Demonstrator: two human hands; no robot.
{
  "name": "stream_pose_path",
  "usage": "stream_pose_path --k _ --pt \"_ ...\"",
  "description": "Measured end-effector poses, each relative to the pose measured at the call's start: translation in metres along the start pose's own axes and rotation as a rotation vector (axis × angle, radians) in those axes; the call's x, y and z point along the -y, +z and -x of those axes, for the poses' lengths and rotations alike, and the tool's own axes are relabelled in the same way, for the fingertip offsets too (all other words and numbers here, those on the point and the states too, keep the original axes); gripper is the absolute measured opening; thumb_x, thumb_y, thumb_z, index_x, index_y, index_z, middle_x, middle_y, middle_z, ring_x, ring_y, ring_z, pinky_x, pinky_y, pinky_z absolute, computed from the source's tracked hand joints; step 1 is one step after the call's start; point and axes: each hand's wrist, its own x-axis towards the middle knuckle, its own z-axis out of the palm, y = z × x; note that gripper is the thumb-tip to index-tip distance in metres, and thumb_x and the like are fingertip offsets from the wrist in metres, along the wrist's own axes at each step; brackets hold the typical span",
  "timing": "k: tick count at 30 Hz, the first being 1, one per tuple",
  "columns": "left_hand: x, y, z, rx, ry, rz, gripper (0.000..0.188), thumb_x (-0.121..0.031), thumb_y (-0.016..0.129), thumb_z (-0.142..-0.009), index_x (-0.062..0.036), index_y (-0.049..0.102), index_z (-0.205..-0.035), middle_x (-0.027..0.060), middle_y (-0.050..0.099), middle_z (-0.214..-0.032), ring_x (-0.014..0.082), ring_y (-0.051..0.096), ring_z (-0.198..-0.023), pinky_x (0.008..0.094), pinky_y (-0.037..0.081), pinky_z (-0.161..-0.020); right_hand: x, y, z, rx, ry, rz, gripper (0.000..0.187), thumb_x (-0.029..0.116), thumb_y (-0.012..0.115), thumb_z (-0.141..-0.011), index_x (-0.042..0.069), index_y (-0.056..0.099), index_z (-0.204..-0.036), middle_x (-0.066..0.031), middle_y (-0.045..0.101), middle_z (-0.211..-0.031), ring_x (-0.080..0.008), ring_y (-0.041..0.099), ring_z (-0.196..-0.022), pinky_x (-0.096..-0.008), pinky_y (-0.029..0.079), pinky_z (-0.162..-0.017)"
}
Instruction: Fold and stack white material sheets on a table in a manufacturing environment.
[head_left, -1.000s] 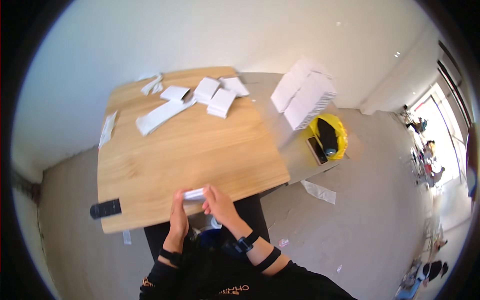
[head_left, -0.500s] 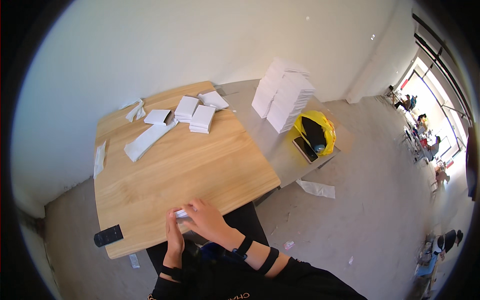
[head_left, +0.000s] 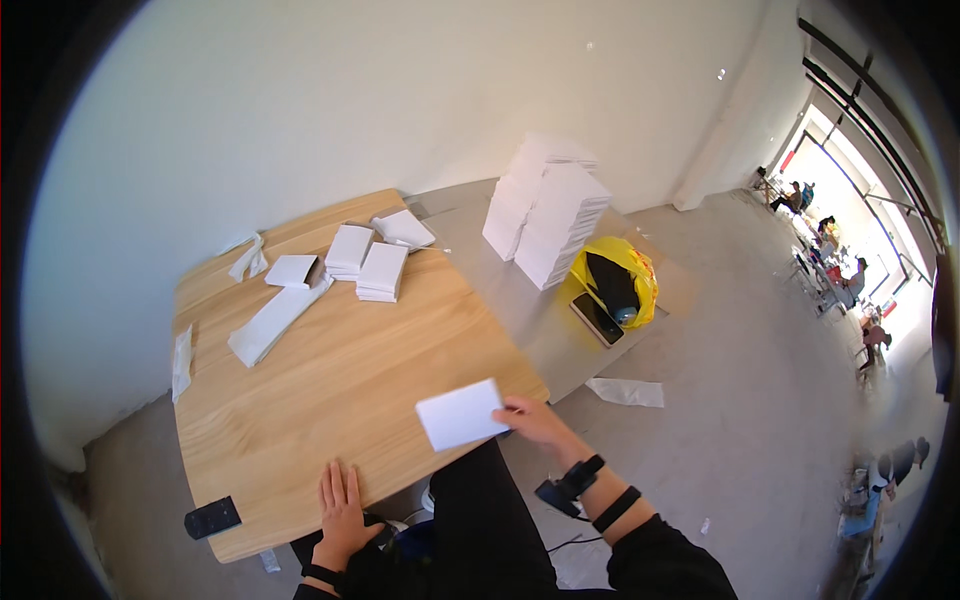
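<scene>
My right hand (head_left: 532, 420) pinches the right end of a flat white rectangular piece (head_left: 460, 414), tilted over the table's near right edge. Whether it is card or a thin pad cannot be told. Fingers stretched out, my left hand (head_left: 343, 515) lies on the near edge of the wooden table (head_left: 330, 385) and holds nothing. Farther back are two small piles of similar white pieces (head_left: 381, 272), (head_left: 349, 251). Behind them lies another white piece (head_left: 404, 228); to their left sits a white block (head_left: 293, 271) with a dark side.
Tall white stacks (head_left: 560, 226) stand on the grey surface beside the table, near a yellow plastic bag (head_left: 640, 268) and a phone (head_left: 597, 319). White strips (head_left: 270, 325) lie on the wood. A black device (head_left: 212, 517) rests at the near left corner. People sit far right.
My hands have parted. The right one has swung out to the right with the white piece, turning its broad face up, while the left has let go and flattened on the table.
</scene>
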Motion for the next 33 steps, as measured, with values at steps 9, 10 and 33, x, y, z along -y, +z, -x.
stream_pose_path --k 9,10,33 --pt "-0.004 -0.006 -0.021 0.139 -0.066 -0.155 0.126 -0.036 0.088 -0.048 0.0016 0.018 -0.145 0.0347 0.006 -0.149 0.0507 0.008 -0.139 0.0574 0.013 -0.112 0.095 -0.155 -0.043 -0.581 -0.255 -0.670 0.015 0.021 0.066 -0.088 0.015 0.054 -0.081 0.0070 0.045 -0.064 -0.0025 0.044 -0.052 -0.0162 0.037 -0.045" --pt "-0.003 -0.006 -0.021 0.148 -0.057 -0.146 0.126 -0.036 0.088 -0.048 0.0017 0.018 -0.145 0.0351 0.005 -0.149 0.0511 0.007 -0.139 0.0577 0.012 -0.112 0.111 -0.167 -0.054 -0.647 -0.299 -0.660 0.017 0.020 0.067 -0.088 0.014 0.053 -0.079 0.0060 0.046 -0.063 -0.0025 0.045 -0.052 -0.0161 0.037 -0.044" --pt "0.000 0.004 -0.023 0.128 -0.057 -0.054 0.109 -0.025 0.080 -0.059 0.0016 0.018 -0.144 0.0353 0.000 -0.150 0.0538 0.002 -0.138 0.0613 0.007 -0.111 0.179 -0.259 -0.224 -0.906 -0.281 -0.690 0.019 0.008 0.065 -0.086 -0.006 0.055 -0.095 -0.0112 0.059 -0.085 -0.0220 0.065 -0.079 -0.0312 0.059 -0.067"
